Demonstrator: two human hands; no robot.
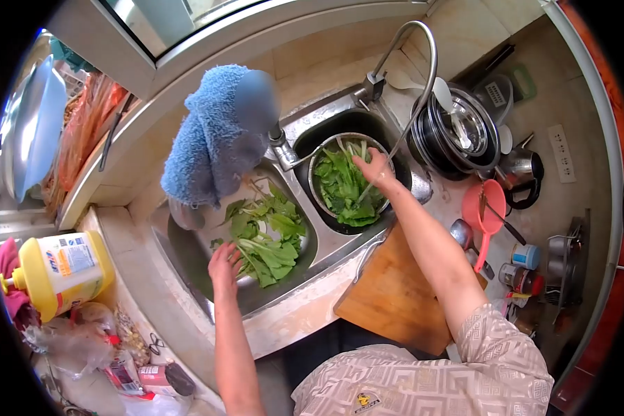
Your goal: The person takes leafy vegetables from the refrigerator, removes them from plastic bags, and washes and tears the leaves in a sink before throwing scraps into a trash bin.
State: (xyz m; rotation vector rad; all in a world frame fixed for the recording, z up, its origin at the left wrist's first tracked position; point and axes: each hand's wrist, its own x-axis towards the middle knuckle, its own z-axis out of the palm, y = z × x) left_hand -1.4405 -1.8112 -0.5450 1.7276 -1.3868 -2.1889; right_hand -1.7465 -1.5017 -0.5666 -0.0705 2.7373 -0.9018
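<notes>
Loose leafy greens (274,239) lie spread in the left basin (200,260) of a steel double sink. At their near left edge is my left hand (227,265), fingers apart and holding nothing. A round metal pot (315,182) stands in the right basin (308,144), filled with more leafy greens (341,184). Over the pot's right rim reaches my right hand (374,168), its fingers bent around stems and leaves at the top of the pile. Some of those fingertips are hidden among the greens.
A blue towel (211,139) hangs over the left basin, and a curved faucet pipe (433,52) arches over the right. A wooden cutting board (409,291) lies at the front edge. Stacked bowls (489,135), a pink ladle (484,211) and a kettle (522,170) stand right; a yellow jug (66,270) left.
</notes>
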